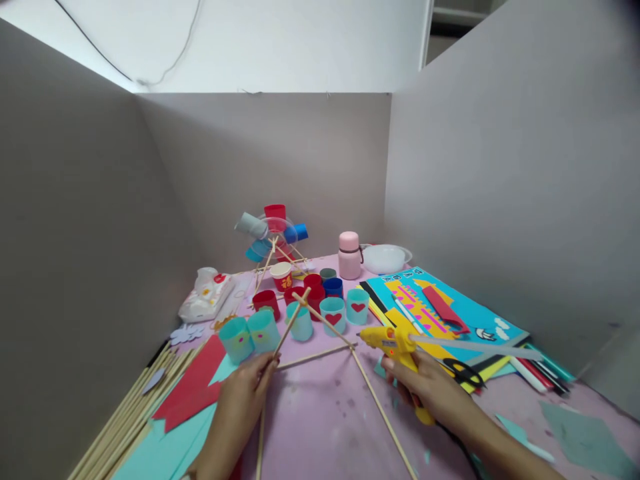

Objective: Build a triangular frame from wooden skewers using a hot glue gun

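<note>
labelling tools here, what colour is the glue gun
Yellow glue gun, held in the right hand; the head view shows it best.

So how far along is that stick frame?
Done: a cup wheel stands at the back, and the stick frame has legs crossed at the top. In hand: the left hand grips one leg; the right hand aims the yellow glue gun at the crossbar joint. Left: heart cups and spare sticks sit loose.
</note>
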`<state>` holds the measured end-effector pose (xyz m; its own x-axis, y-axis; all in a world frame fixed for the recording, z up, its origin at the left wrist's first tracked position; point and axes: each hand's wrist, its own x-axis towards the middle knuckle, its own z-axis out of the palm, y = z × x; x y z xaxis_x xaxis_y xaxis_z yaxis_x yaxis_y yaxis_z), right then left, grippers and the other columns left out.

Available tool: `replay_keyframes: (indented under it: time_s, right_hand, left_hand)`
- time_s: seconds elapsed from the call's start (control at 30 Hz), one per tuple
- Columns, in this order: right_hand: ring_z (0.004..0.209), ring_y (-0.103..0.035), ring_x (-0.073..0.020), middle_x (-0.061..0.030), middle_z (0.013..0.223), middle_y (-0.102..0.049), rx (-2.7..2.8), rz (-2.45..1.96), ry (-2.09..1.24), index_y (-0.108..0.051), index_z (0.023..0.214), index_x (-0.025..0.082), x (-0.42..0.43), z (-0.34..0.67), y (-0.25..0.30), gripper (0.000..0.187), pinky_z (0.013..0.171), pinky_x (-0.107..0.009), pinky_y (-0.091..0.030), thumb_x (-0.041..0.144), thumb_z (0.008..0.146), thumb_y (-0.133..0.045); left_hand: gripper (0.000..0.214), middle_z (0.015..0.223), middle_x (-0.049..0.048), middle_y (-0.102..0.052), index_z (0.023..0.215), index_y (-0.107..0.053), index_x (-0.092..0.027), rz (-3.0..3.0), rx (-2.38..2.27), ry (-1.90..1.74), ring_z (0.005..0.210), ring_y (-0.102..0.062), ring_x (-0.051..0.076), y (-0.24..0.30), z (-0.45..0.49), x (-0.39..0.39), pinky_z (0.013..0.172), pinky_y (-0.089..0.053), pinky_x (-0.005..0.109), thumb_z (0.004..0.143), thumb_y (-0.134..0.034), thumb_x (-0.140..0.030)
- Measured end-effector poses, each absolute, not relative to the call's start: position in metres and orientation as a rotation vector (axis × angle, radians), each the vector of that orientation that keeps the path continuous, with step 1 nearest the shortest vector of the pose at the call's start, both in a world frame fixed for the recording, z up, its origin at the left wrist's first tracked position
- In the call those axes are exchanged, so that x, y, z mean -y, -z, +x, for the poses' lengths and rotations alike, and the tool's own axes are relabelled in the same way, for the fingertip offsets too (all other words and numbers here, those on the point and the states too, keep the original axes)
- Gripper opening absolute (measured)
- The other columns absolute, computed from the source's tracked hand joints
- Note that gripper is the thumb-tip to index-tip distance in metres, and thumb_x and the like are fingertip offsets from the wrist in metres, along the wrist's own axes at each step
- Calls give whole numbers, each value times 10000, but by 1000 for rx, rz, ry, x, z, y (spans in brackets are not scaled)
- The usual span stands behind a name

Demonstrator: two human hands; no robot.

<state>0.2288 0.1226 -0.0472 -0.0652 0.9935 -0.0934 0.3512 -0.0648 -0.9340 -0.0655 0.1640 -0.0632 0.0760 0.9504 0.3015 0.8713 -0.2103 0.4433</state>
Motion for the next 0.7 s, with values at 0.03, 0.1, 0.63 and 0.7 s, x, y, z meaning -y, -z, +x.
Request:
replay_keyframes:
  time_s: [0.03,0.1,0.63,0.7]
  right_hand:
    - [427,-423,-92,53,452,-460,1487,-1492,-1133,-526,665,174,-123,229,48,356,453,-217,-319,494,811,-468]
    - [417,-414,-86,59,446,-451,1469,-1485,-1131,-526,664,173,-126,229,51,351,447,-213,-312,485,813,-466]
    - [386,-405,-74,75,421,-441,1468,-1404,-1252,-472,638,181,-138,224,81,382,421,-204,-305,526,799,-458]
    - [381,-408,-77,76,412,-444,1457,-1416,-1264,-471,635,182,-138,224,81,384,418,-205,-306,534,791,-468]
  left_hand:
    - [385,955,72,-737,947,-670,-189,2183,-1868,-824,865,-680,240,61,-65,-164,738,-514,323,828,-372,-402]
    - [405,928,74,-743,944,-669,-186,2142,-1856,-891,841,-687,236,57,-64,-163,719,-522,309,813,-379,-436]
    - [354,813,36,-714,918,-658,-210,1625,-1561,-1211,783,-672,225,55,-53,-150,671,-530,284,741,-531,-489]
    - [351,841,36,-694,918,-631,-201,1526,-1491,-1235,786,-671,211,57,-49,-149,681,-532,271,744,-539,-491]
